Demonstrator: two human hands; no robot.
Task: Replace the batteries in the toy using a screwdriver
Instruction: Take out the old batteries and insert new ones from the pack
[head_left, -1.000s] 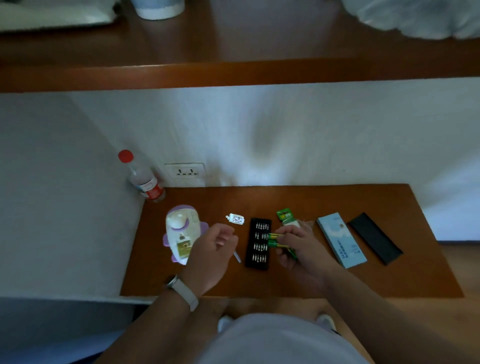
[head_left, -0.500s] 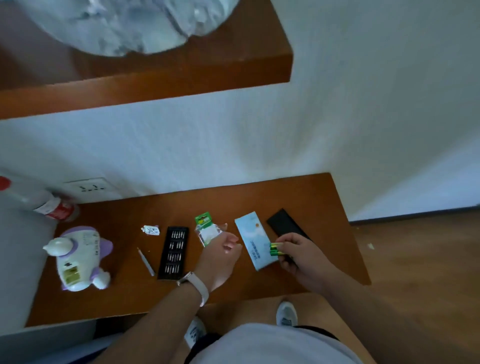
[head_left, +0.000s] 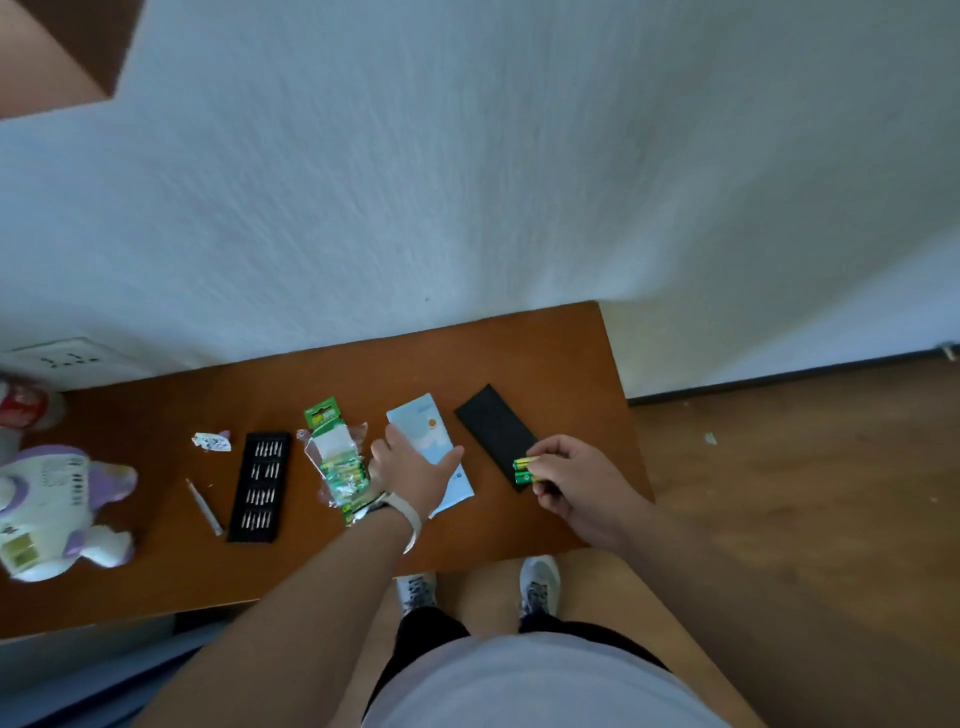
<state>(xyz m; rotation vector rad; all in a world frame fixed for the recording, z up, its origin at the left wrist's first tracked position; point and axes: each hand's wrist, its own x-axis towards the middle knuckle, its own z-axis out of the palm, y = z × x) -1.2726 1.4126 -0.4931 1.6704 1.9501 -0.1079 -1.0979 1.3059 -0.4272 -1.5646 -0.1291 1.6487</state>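
On wooden bench (head_left: 519, 358), still pinching green batteries (head_left: 523, 469) in right grip (head_left: 576, 483) over black sleeve (head_left: 491, 426); now laying left grip (head_left: 410, 467) flat and wide on blue box (head_left: 423, 421), beside battery pack (head_left: 337, 457). Leaving toy (head_left: 52, 509) far left, screwdriver (head_left: 205, 506) beside bit tray (head_left: 261, 486).

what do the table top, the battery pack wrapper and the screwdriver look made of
The table top looks like wood or veneer: smooth orange-brown, dull sheen. The battery pack wrapper is thin clear plastic, crinkled and glinting, with a green card header. The screwdriver is probably metal: slim, grey, pale shine, though too small to be sure.
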